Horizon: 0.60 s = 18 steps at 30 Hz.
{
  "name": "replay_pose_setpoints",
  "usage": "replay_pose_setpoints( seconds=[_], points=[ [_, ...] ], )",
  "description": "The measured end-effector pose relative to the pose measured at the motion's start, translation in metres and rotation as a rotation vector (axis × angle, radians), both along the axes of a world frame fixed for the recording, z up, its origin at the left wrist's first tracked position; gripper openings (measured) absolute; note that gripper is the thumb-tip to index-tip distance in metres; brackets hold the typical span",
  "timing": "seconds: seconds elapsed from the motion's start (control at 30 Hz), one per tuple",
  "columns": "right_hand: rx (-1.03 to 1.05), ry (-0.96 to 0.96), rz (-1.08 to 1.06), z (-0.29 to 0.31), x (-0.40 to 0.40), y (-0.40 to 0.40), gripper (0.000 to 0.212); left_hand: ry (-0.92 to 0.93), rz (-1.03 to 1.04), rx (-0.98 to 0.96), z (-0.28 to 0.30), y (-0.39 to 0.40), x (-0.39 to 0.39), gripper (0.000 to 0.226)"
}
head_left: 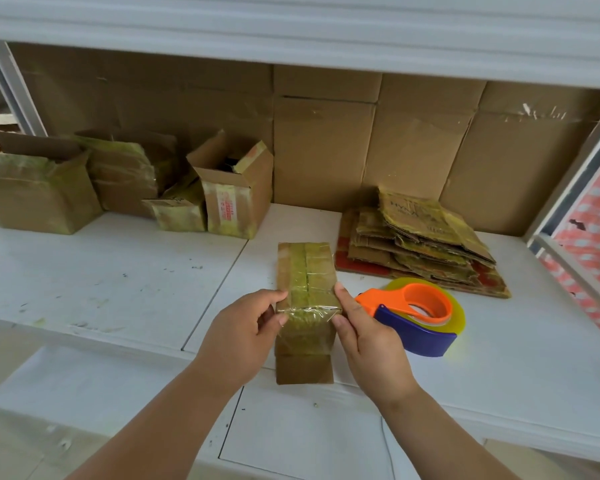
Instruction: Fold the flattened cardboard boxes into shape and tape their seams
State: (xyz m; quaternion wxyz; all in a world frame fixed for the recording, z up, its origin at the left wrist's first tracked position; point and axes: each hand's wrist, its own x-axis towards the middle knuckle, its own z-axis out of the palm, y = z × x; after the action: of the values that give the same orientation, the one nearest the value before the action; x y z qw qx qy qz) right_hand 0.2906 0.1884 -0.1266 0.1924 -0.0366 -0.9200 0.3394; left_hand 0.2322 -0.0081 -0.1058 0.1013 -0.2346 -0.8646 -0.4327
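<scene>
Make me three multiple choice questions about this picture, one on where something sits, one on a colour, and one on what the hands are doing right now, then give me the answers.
1. Where does the tape dispenser lie?
A. On the white table, to the right of the small box being held
B. Inside an open box at the back left
C. On top of the pile of flattened boxes

2. What colour is the dispenser's handle?
A. Green
B. Orange
C. Black

3. What are the hands doing?
A. Both lie flat on the table
B. One lifts the dispenser
C. Both press at the sides of the small box

Answers:
1. A: it rests on the table beside the small box, in front of the flattened boxes.
2. B: the handle is orange above a blue guard.
3. C: the left hand and the right hand pinch the box where clear tape wraps its edge.
</scene>
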Motion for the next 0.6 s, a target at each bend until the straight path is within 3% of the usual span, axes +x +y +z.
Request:
replay_pose_setpoints(
  seconds=[0.13, 0.27, 0.4, 0.47, 0.6],
  points=[
    [0.060, 0.095, -0.010, 0.001, -0.002, -0.003, 0.047, -0.018, 0.011, 0.006, -0.002, 0.004, 0.004, 0.033],
    [-0.034, 0.009, -0.020, 0.007, -0.007, -0.012, 0.045, -0.060, 0.048, -0.069, 0.006, 0.011, 0.003, 0.032],
    [-0.191, -0.058, 0.066, 0.011, -0.006, -0.004, 0.048, -0.269, -0.068, -0.029, 0.014, 0.001, -0.004, 0.043],
    [-0.156, -0.087, 0.128, 0.013, -0.006, 0.003, 0.053, -0.321, -0.133, -0.019, 0.017, -0.005, -0.008, 0.047],
    [0.020, -0.069, 0.162, 0.014, -0.011, 0.010, 0.051, -0.177, -0.091, -0.126, 0.016, -0.005, -0.013, 0.039]
  ],
)
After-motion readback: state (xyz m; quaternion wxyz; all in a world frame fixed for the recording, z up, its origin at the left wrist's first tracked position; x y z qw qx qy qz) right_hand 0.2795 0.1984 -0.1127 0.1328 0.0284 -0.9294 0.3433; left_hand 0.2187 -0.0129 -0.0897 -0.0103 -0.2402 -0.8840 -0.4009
